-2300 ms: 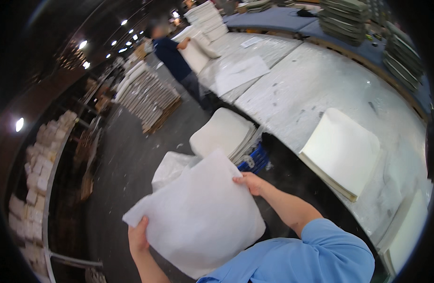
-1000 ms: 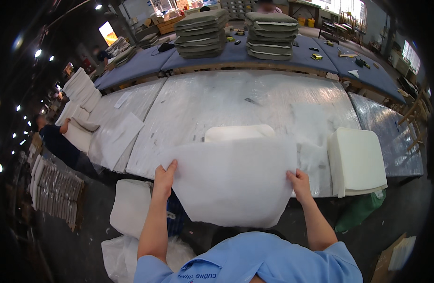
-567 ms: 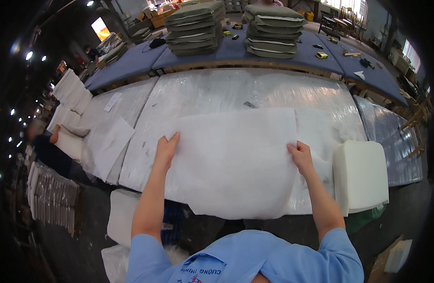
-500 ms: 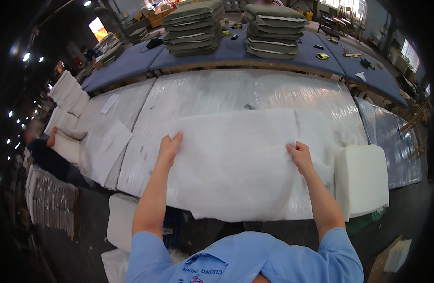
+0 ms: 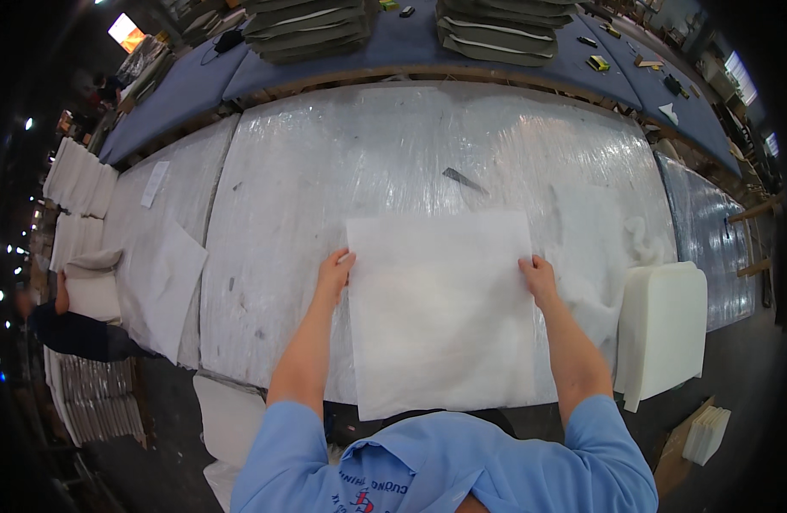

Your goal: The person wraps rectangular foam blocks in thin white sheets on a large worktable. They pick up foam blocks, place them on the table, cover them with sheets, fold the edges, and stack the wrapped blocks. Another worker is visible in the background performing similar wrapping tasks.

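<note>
A white, slightly see-through sheet of wadding [image 5: 445, 316] spreads in front of me, its near edge hanging toward my body. My left hand [image 5: 334, 272] is closed on its left edge near the far corner. At the opposite edge, my right hand [image 5: 539, 279] pinches the sheet with thumb and fingers. A paler, cream-toned patch shows through the middle; I cannot make out what lies beneath. Right of my right hand is a crumpled piece of white wadding [image 5: 586, 248]. Beside it, a cream foam cushion pad [image 5: 663, 329] stands at the table's front right edge.
The work table [image 5: 282, 222] is wrapped in shiny plastic film, with a dark strip-shaped tool [image 5: 464, 179] beyond the sheet. Stacks of grey-green cushions [image 5: 496, 38] stand on a blue padded table [image 5: 393, 53]. A co-worker [image 5: 81, 329] handles a cushion at far left, near stacked white pads [image 5: 77, 179].
The sheet looks narrower and squarer now, with its left edge shifted right. My left hand has moved right, closer to my right hand. The view has tilted down.
</note>
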`<state>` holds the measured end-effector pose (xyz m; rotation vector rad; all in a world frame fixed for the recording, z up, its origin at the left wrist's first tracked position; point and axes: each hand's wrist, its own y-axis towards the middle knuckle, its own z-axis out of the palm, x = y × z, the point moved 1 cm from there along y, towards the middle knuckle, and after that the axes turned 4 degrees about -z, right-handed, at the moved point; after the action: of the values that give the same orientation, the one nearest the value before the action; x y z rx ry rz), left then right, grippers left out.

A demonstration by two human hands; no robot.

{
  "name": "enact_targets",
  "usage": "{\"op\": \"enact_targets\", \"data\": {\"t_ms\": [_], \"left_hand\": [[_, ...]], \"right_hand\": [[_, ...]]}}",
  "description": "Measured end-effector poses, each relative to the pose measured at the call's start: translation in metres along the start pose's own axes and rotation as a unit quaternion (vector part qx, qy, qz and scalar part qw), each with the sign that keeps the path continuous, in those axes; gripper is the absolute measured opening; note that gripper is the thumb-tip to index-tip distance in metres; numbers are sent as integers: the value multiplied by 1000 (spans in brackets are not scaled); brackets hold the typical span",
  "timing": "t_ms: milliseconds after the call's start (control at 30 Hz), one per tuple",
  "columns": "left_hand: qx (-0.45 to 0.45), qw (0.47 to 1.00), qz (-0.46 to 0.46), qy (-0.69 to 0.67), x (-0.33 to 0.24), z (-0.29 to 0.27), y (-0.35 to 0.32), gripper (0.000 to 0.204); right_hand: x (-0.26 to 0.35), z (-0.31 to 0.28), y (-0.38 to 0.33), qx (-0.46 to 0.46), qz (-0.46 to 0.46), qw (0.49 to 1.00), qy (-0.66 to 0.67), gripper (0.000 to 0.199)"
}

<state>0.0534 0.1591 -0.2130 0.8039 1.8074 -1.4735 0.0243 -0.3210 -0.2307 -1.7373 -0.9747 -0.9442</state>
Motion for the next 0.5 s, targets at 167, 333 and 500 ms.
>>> {"op": "enact_targets", "data": {"t_ms": [167, 333, 500], "left_hand": [[-77, 993, -85, -3, 65, -1, -49, 55], [-65, 987, -142, 33, 110, -7, -106, 39], [-79, 993, 1, 84, 108, 0, -112, 24]], "right_hand": [[-29, -14, -15, -38, 53, 998, 16, 26], [-47, -12, -36, -28, 61, 998, -18, 27], [-48, -12, -42, -44, 2, 997, -62, 21]]}}
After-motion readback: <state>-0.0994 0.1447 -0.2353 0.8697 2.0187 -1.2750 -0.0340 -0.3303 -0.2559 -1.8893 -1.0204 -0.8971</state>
